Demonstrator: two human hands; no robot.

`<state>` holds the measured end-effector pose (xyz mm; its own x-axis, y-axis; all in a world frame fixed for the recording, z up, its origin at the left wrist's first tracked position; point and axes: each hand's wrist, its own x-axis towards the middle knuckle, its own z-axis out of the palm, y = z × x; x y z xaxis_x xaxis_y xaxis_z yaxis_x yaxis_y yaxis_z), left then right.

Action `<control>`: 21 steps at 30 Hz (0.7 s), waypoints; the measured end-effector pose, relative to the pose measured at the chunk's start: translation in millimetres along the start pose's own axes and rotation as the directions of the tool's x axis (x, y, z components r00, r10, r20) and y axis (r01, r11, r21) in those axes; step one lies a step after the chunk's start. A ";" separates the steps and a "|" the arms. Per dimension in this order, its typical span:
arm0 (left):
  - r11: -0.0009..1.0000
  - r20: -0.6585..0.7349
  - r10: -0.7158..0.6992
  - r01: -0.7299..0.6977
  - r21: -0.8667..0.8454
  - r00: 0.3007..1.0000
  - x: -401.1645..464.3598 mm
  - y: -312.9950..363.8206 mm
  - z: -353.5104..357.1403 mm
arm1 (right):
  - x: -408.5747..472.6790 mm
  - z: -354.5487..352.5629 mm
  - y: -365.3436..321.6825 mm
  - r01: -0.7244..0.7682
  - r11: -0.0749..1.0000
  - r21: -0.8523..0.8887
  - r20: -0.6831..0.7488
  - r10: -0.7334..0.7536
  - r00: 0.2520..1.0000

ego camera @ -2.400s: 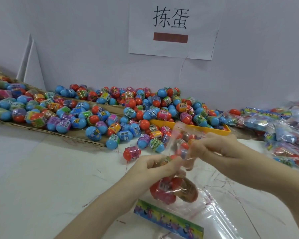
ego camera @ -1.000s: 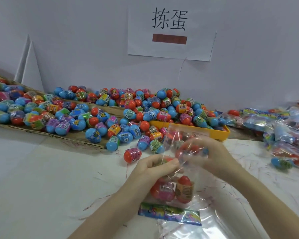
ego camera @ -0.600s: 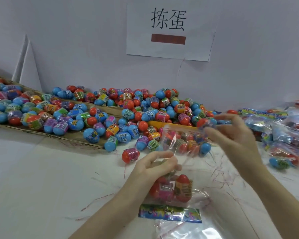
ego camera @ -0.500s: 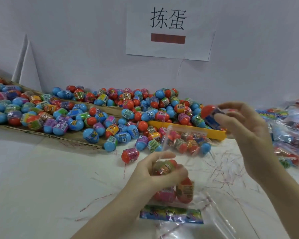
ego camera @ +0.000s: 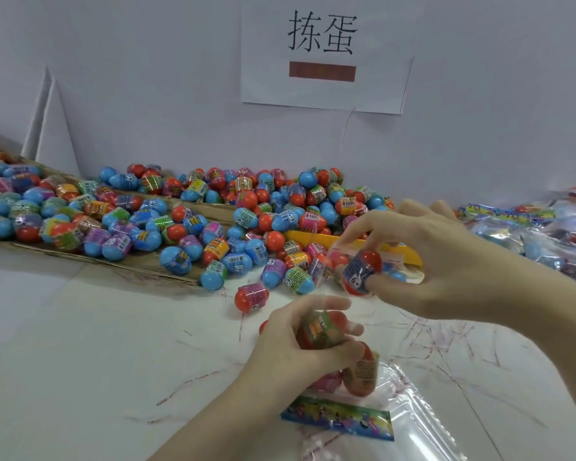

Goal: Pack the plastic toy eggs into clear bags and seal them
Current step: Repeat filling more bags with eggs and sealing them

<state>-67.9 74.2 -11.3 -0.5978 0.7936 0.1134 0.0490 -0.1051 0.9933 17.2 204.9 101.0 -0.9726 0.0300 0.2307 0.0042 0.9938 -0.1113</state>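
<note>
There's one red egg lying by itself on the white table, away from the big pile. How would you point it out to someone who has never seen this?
Start at the paper sign on the wall and drop to the heap of toy eggs below it. Just in front of the heap's near edge, on the bare white table, lies the lone red egg. It lies alone, just beyond the left hand, red with a pink label band.

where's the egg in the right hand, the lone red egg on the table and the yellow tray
egg in the right hand (ego camera: 361, 272), head view, on its dark label
lone red egg (ego camera: 250, 297), head view, on its middle
yellow tray (ego camera: 316, 236), head view, on its front rim
</note>
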 end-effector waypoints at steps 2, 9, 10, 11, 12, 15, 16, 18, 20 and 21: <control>1.000 0.010 0.001 -0.001 0.002 1.000 -0.7 1.4 -0.6 | -0.5 -2.5 1.3 0.009 1.000 0.018 -0.005 -0.009 1.000; 1.000 0.029 0.006 -0.006 -0.024 1.000 -1.2 1.2 -0.1 | 7.1 -12.1 1.6 -0.038 0.999 -0.006 0.227 0.039 0.973; 1.000 0.026 0.003 -0.002 -0.020 1.000 -1.1 1.4 0.6 | 7.9 -12.3 1.4 -0.042 0.999 0.000 0.250 0.040 0.967; 1.000 0.027 0.001 0.000 -0.018 1.000 -1.2 1.6 1.1 | 8.7 -12.4 1.7 -0.037 0.999 0.003 0.262 0.035 0.964; 1.000 0.030 -0.001 0.002 -0.016 1.000 -1.3 1.8 1.5 | 9.2 -12.5 1.2 -0.032 1.000 0.000 0.267 0.030 0.963; 1.000 0.014 -0.003 0.003 -0.019 1.000 -1.8 2.8 0.7 | 10.3 -12.0 -1.0 -0.013 1.000 -0.020 0.249 0.017 0.968; 1.000 0.005 -0.006 0.006 -0.023 1.000 -1.8 3.3 0.3 | 10.6 -11.3 -2.0 -0.015 1.000 -0.021 0.250 0.020 0.968; 0.999 0.000 -0.030 0.030 -0.031 1.000 -2.3 4.9 0.4 | 10.5 -9.0 -2.5 -0.008 0.999 -0.033 0.257 0.016 0.966; 0.998 0.012 -0.047 0.047 -0.030 0.999 -3.5 6.8 1.4 | 10.3 -4.9 -1.7 0.004 0.998 -0.066 0.290 0.015 0.957; 0.998 0.018 -0.051 0.051 -0.024 0.999 -4.0 7.5 1.9 | 9.6 -2.3 -1.0 0.016 0.997 -0.078 0.303 0.009 0.953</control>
<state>-63.6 71.3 -4.3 -0.5847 0.8088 0.0634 -0.0007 -0.0787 0.9969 8.4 204.4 105.6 -0.9973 0.0047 -0.0738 0.0070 0.9995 -0.0316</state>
